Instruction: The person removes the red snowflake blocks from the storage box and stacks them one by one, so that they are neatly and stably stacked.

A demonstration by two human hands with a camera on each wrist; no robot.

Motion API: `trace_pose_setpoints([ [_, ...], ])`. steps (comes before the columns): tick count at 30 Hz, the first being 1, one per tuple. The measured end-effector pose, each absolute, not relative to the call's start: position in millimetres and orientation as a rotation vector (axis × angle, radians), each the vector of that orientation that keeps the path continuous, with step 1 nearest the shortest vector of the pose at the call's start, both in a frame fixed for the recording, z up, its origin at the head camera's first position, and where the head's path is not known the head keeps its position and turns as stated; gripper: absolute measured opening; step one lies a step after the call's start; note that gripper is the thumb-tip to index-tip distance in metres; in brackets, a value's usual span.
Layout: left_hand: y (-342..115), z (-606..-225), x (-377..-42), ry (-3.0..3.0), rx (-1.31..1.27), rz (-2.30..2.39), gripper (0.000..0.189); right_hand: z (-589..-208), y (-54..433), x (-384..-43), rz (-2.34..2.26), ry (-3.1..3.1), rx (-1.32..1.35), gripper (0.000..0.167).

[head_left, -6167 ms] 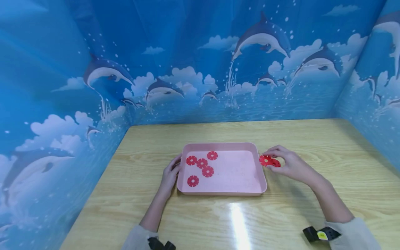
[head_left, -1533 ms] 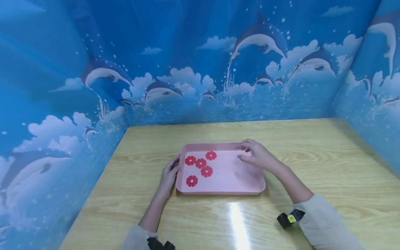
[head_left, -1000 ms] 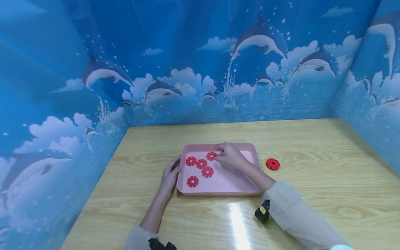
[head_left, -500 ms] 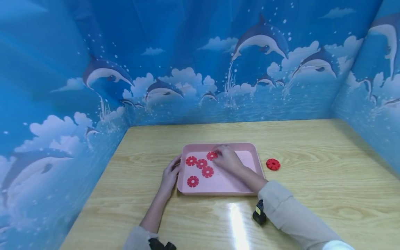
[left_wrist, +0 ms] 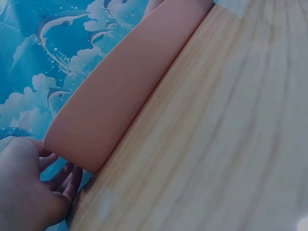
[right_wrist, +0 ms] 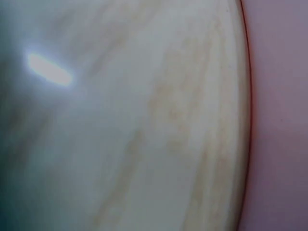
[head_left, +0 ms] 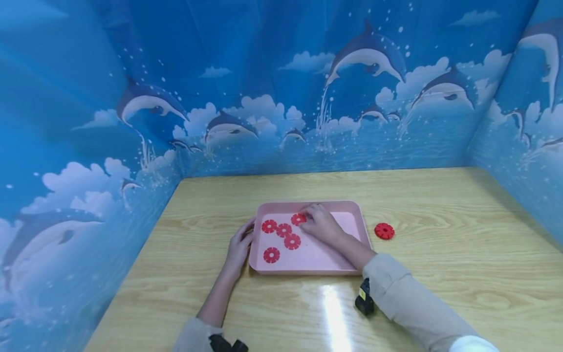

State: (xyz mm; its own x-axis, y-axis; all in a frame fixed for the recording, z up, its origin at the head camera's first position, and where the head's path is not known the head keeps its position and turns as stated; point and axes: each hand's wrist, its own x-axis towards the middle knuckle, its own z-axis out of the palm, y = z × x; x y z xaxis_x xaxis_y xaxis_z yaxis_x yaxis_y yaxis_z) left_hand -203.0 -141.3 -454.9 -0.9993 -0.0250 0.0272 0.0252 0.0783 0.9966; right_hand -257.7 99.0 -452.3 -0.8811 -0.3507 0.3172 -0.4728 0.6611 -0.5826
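Observation:
A pink rectangular tray [head_left: 325, 254] sits on the table with several red notched snowflake discs lying flat at its left side. My left hand [head_left: 239, 247] rests against the outside of the tray's left wall. In the left wrist view, that hand [left_wrist: 29, 187] has its bent fingers at the tray's corner [left_wrist: 96, 139]. My right hand [head_left: 322, 224] reaches into the tray, thumb and fingertips at the right edge of the rearmost red snowflake disc [head_left: 297, 219]. In the right wrist view the hand is out of sight; a strip of pink tray [right_wrist: 284, 115] fills the right side.
Another red snowflake disc [head_left: 384, 231] lies on the table, just right of the tray. In the tray, a loose disc [head_left: 271, 255] lies near the front left corner, and others lie close together behind it. Blue dolphin-print curtains [head_left: 264, 98] enclose the wooden table [head_left: 440, 234].
My right hand has left the red discs right of the tray, one now lying on the table, and moved left into the tray to the rearmost disc. The left hand has stayed put.

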Motion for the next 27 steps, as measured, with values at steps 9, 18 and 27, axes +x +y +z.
trace_pose_setpoints([
  [9,-141.3,-453.1,-202.2,-2.272,-0.006,-2.115,0.042,-450.5,99.2,-258.1,0.966,-2.705,0.677,0.033],
  [18,-141.5,-456.2,-203.5,-2.267,-0.021,-2.134,0.042,-439.1,105.2,-252.4,1.062,-2.714,0.663,0.031],
  [27,-142.1,-455.4,-202.3,-2.272,0.004,-2.121,0.041,-421.8,125.6,-235.8,1.130,-2.741,0.614,0.034],
])
